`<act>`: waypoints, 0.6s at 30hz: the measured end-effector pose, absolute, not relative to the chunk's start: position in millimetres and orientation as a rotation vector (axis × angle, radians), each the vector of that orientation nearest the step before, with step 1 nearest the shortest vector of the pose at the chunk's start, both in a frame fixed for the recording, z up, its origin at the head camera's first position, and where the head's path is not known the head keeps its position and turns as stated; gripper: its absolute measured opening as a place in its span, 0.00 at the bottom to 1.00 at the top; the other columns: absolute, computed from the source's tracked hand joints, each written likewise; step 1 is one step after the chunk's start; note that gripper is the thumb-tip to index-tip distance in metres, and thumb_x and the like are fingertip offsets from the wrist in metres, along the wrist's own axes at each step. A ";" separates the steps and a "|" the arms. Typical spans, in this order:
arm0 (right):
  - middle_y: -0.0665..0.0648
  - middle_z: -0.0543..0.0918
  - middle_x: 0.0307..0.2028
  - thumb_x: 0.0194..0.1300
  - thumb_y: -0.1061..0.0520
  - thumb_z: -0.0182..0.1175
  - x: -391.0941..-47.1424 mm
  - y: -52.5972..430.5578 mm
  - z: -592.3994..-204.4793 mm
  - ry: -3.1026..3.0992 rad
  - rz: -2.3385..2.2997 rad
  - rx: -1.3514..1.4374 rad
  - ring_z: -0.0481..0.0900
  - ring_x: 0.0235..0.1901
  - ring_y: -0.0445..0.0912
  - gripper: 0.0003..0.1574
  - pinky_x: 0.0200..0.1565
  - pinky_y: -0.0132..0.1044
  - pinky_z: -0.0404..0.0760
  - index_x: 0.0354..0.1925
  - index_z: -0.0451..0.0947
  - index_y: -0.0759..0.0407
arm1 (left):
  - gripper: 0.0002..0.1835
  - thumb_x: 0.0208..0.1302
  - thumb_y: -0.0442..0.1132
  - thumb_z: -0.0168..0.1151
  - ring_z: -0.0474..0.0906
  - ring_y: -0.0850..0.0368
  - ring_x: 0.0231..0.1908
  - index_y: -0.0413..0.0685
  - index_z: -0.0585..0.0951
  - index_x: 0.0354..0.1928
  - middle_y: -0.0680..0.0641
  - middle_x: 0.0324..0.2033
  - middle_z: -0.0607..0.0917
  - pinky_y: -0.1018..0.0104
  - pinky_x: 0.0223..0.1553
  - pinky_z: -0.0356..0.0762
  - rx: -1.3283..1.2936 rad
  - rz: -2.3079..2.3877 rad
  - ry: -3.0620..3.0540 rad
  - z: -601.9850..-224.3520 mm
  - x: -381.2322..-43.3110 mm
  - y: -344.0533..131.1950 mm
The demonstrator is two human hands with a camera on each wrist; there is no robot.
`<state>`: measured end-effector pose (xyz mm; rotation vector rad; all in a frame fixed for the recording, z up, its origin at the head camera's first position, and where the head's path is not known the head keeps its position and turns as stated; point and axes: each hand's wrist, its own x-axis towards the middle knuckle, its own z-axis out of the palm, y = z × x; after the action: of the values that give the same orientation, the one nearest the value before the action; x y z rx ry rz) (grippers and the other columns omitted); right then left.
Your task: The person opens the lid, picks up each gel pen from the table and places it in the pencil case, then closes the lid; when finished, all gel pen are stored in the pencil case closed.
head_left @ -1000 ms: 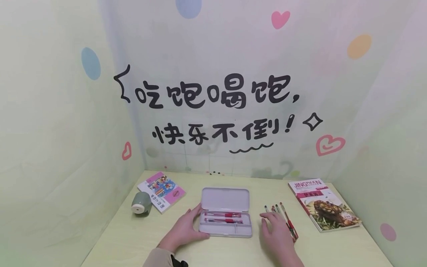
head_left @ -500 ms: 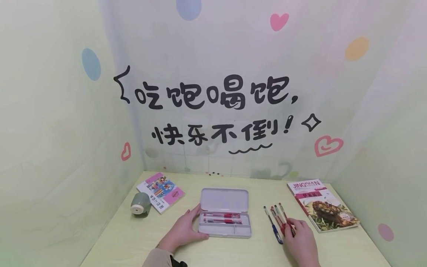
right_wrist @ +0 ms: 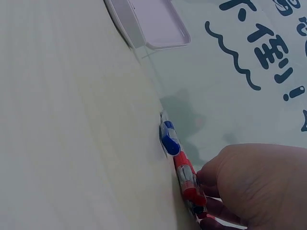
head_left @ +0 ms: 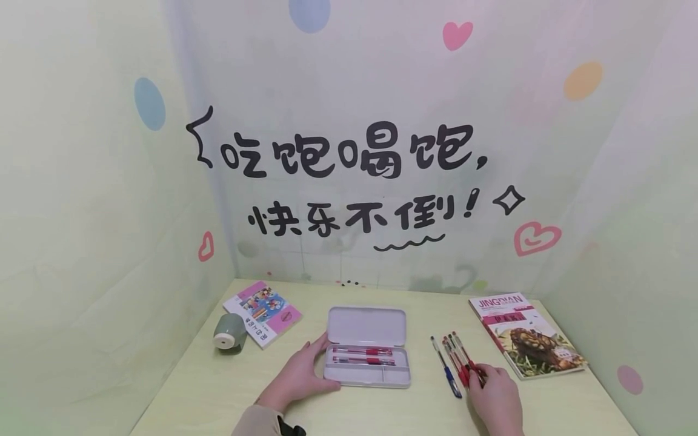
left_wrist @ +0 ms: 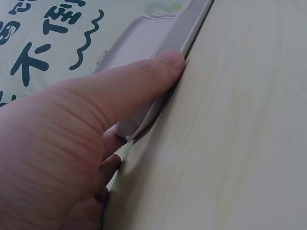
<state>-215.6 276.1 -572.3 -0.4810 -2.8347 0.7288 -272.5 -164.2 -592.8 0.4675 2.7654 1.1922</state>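
Note:
A pale lilac pencil case (head_left: 367, 326) lies with its lid raised, and two red pens (head_left: 364, 361) rest in its long compartment. My left hand (head_left: 302, 375) holds the case's left end. In the left wrist view the thumb (left_wrist: 165, 62) presses along the front edge, with the fingers round the corner. My right hand (head_left: 496, 396) is at a bundle of red-gripped pens (head_left: 462, 369), its thumb and index finger pinching the rightmost one near its lower end. Left of this bundle lies a blue pen (head_left: 449, 375), also visible as a blue cap (right_wrist: 170, 138) in the right wrist view.
A magazine (head_left: 526, 336) lies to the right of the pens. At the left, a grey-green pencil sharpener (head_left: 231, 330) stands beside a pink booklet (head_left: 264, 312). Printed fabric walls (head_left: 349, 260) enclose the pale wooden table (head_left: 371, 415) at the back and sides.
My right hand has moved right, off the blue pen's side to the bundle's right side. The rightmost pen has shifted slightly left, closer to the others. The left hand stays on the case.

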 end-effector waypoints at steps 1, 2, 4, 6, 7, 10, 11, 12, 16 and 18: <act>0.81 0.83 0.53 0.76 0.52 0.63 -215.7 276.6 -572.3 -2.839 0.729 -0.497 0.85 0.51 0.72 0.27 0.55 0.71 0.85 0.60 0.83 0.74 | 0.72 0.44 0.66 0.88 0.58 0.19 0.82 0.60 0.56 0.89 0.52 0.82 0.74 0.19 0.81 0.57 0.467 1.192 2.764 -592.8 -272.6 -164.2; 0.81 0.83 0.53 0.76 0.52 0.63 -215.9 277.0 -572.0 -2.843 0.730 -0.512 0.85 0.50 0.71 0.27 0.54 0.70 0.86 0.60 0.83 0.74 | 0.72 0.44 0.66 0.88 0.58 0.19 0.82 0.60 0.56 0.89 0.51 0.82 0.74 0.19 0.81 0.57 0.467 1.194 2.763 -592.7 -272.7 -164.2; 0.80 0.84 0.51 0.76 0.53 0.63 -216.2 278.1 -571.4 -2.854 0.733 -0.539 0.86 0.48 0.70 0.27 0.52 0.69 0.86 0.59 0.83 0.74 | 0.72 0.44 0.66 0.88 0.58 0.19 0.82 0.60 0.56 0.89 0.51 0.82 0.74 0.19 0.80 0.57 0.468 1.198 2.760 -592.4 -272.9 -164.2; 0.80 0.84 0.51 0.76 0.52 0.63 -216.3 278.8 -570.9 -2.858 0.730 -0.557 0.86 0.48 0.69 0.27 0.51 0.69 0.86 0.59 0.83 0.75 | 0.73 0.44 0.66 0.88 0.58 0.19 0.82 0.60 0.56 0.89 0.51 0.82 0.74 0.19 0.81 0.57 0.470 1.200 2.760 -592.3 -273.3 -164.2; 0.80 0.84 0.51 0.77 0.52 0.63 -216.4 278.8 -570.8 -2.859 0.729 -0.565 0.86 0.48 0.70 0.27 0.52 0.69 0.86 0.59 0.83 0.75 | 0.73 0.44 0.66 0.88 0.57 0.19 0.82 0.60 0.56 0.90 0.51 0.82 0.74 0.19 0.81 0.57 0.471 1.200 2.761 -592.3 -273.5 -164.3; 0.79 0.84 0.50 0.77 0.53 0.63 -216.2 278.5 -570.2 -2.854 0.738 -0.566 0.86 0.48 0.70 0.26 0.52 0.69 0.86 0.59 0.83 0.75 | 0.73 0.44 0.66 0.88 0.57 0.20 0.82 0.59 0.56 0.90 0.51 0.82 0.74 0.20 0.82 0.57 0.474 1.196 2.763 -592.5 -274.3 -164.7; 0.79 0.84 0.49 0.77 0.53 0.63 -216.1 278.5 -570.1 -2.852 0.743 -0.563 0.86 0.48 0.70 0.26 0.51 0.69 0.86 0.59 0.83 0.75 | 0.73 0.45 0.66 0.88 0.57 0.20 0.83 0.59 0.56 0.90 0.51 0.82 0.74 0.21 0.82 0.57 0.474 1.193 2.763 -592.7 -274.5 -164.9; 0.78 0.85 0.48 0.77 0.53 0.63 -216.1 278.2 -570.1 -2.849 0.751 -0.566 0.86 0.48 0.69 0.26 0.51 0.68 0.86 0.59 0.83 0.75 | 0.73 0.44 0.66 0.88 0.57 0.20 0.83 0.59 0.56 0.90 0.51 0.82 0.74 0.20 0.82 0.57 0.473 1.192 2.763 -592.9 -274.5 -165.0; 0.73 0.86 0.43 0.77 0.54 0.64 -216.6 278.0 -571.0 -2.839 0.789 -0.584 0.87 0.43 0.63 0.25 0.47 0.64 0.87 0.59 0.83 0.76 | 0.73 0.45 0.66 0.88 0.58 0.18 0.82 0.58 0.56 0.90 0.49 0.82 0.74 0.19 0.81 0.58 0.472 1.184 2.766 -594.2 -274.1 -165.4; 0.73 0.86 0.43 0.77 0.54 0.64 -217.0 278.1 -572.0 -2.835 0.796 -0.597 0.87 0.42 0.62 0.25 0.45 0.63 0.87 0.59 0.83 0.75 | 0.73 0.45 0.66 0.88 0.58 0.18 0.82 0.57 0.57 0.89 0.48 0.82 0.74 0.19 0.80 0.59 0.470 1.185 2.766 -594.9 -273.8 -165.5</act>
<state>-217.0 278.1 -572.0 -0.5966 -2.8354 0.7961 -273.8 -165.5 -594.9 0.4700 2.7660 1.1853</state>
